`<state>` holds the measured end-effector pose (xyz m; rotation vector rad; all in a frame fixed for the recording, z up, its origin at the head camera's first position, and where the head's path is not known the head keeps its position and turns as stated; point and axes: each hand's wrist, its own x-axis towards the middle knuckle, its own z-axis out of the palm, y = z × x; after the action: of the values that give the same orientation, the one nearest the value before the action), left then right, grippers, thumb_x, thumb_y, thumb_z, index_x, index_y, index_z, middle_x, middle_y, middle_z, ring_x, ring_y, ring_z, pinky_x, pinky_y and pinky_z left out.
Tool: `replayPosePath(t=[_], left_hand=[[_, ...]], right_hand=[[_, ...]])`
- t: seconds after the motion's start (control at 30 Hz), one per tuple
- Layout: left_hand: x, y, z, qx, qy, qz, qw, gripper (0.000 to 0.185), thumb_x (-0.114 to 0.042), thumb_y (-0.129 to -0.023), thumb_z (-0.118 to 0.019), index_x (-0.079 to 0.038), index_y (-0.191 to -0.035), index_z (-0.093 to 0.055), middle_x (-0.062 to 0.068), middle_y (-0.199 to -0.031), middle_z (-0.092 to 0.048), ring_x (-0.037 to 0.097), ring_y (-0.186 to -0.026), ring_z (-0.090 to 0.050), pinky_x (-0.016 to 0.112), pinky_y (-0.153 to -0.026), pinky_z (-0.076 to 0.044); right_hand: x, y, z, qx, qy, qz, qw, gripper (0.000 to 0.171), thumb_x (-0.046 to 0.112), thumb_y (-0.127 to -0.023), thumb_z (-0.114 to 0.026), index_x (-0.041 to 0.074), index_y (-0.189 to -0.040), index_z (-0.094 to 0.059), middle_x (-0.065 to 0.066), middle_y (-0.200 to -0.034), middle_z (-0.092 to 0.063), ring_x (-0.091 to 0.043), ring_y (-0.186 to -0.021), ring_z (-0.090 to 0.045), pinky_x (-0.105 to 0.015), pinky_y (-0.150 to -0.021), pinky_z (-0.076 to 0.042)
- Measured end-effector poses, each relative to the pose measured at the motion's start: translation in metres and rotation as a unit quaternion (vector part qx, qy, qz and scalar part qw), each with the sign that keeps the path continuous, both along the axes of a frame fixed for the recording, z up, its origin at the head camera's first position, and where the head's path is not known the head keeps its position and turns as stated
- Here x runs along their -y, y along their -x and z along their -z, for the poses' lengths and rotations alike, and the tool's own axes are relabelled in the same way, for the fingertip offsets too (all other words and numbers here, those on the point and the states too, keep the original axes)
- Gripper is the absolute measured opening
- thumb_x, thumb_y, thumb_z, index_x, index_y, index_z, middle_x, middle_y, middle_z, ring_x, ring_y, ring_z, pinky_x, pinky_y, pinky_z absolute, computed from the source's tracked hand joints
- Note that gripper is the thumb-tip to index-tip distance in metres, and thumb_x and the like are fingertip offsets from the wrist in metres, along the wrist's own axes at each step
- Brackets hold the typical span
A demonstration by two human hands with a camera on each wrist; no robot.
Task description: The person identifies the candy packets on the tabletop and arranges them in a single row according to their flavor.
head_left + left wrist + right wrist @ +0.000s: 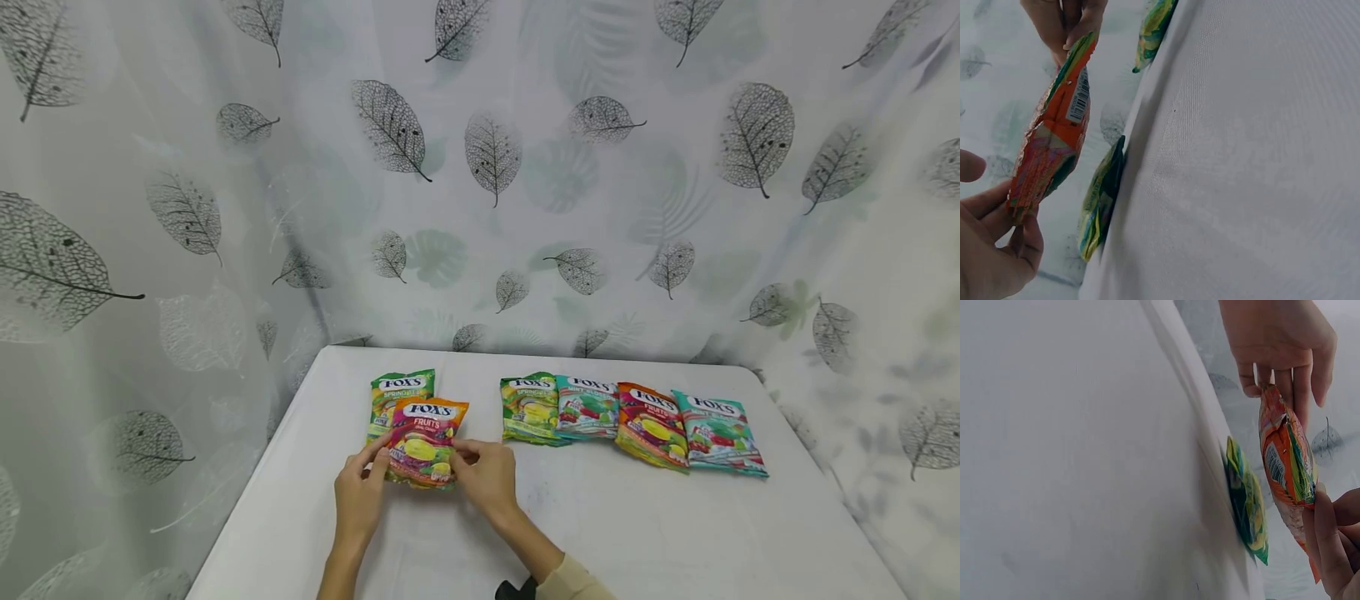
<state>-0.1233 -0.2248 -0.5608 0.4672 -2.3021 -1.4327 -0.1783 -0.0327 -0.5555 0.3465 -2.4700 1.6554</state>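
Thumb and fingers of my right grip [487,479] pinch the right side of an orange-and-magenta Fox's Fruits candy bag [422,447]. My left grip [358,493] has its fingers curled at the bag's left edge, the thumb looking slightly apart from it in the left wrist view. The bag hangs between both grips, above the table [637,525] and apart from it, printed front tilted up toward the head camera.

I judge it light, so little force should carry it. The film is glossy and creased, probably slippery, with loose candies that may slide to one end and make the pouch sag. I favour the flat margins at either side over the bulging middle; squeezing there would likely roll the contents, and hard pinching might split a seam.

Just behind it, partly covered in the head view, a green Fox's Spring Tea bag [401,387] lies on the table. Farther right comes a row: another Spring Tea bag [531,410], a teal Fox's bag [588,410], a second Fruits bag [651,427] and a larger-looking teal one [722,435]. Beyond hangs a leaf-print curtain [450,200].
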Motion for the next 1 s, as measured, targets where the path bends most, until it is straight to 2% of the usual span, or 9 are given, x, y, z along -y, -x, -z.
replayPosePath(t=[0.17,0.5,1.0], left_hand=[[0.004,-0.007,-0.003,0.003,0.002,-0.009,1.0,0.037,-0.037,-0.109,-0.054,-0.018,-0.135,-0.072,0.011,-0.112,-0.066,0.02,-0.099,-0.056,0.036,-0.087,-0.046],[0.012,-0.024,-0.001,-0.005,0.0,-0.046,0.9989,0.034,-0.034,-0.108,-0.057,-0.017,-0.131,-0.075,0.009,-0.117,-0.073,0.012,-0.097,-0.054,0.028,-0.085,-0.045],[0.019,-0.044,0.003,0.015,-0.004,-0.077,0.9969,0.036,-0.036,-0.108,-0.057,-0.014,-0.13,-0.075,0.01,-0.121,-0.073,0.011,-0.097,-0.054,0.023,-0.081,-0.043]], right_hand=[[0.004,-0.011,-0.003,0.021,0.018,-0.01,1.0,0.017,0.005,-0.089,-0.077,0.002,-0.105,-0.082,0.002,-0.077,-0.076,-0.004,-0.06,-0.065,-0.023,-0.053,-0.055],[0.014,-0.026,-0.005,0.039,0.035,-0.023,0.998,0.017,0.002,-0.086,-0.077,0.003,-0.102,-0.083,0.005,-0.074,-0.075,-0.004,-0.059,-0.065,-0.021,-0.051,-0.054],[0.029,-0.042,0.009,0.041,0.043,-0.034,0.998,0.019,-0.002,-0.084,-0.076,0.003,-0.101,-0.083,0.008,-0.073,-0.074,-0.001,-0.056,-0.064,-0.02,-0.05,-0.053]])
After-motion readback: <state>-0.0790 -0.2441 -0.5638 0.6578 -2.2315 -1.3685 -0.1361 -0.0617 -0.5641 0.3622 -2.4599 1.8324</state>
